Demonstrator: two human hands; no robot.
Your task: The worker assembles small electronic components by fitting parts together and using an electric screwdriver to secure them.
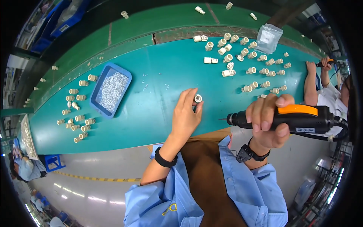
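Observation:
Between the thumb and fingers of my left hand point(186, 115) is a small round socket point(198, 98), pale with a metallic-looking inside, held just over the green bench top. My right hand point(270, 121) grips a black electric screwdriver point(295, 119) with an orange lever; its thin bit point(222, 119) points left, apart from the socket. Left of my hands, a blue tray point(94, 102) holds a heap of small silvery screws point(113, 90). A few loose screws point(166, 86) lie on the bench between the tray and my left hand.
Cream sockets point(250, 70) stand and lie in a large group at the right, with another group point(80, 118) left of the tray. A clear plastic bag point(269, 38) lies at the back right. A co-worker's arms point(311, 83) reach in at the far right. A cable trails from the screwdriver.

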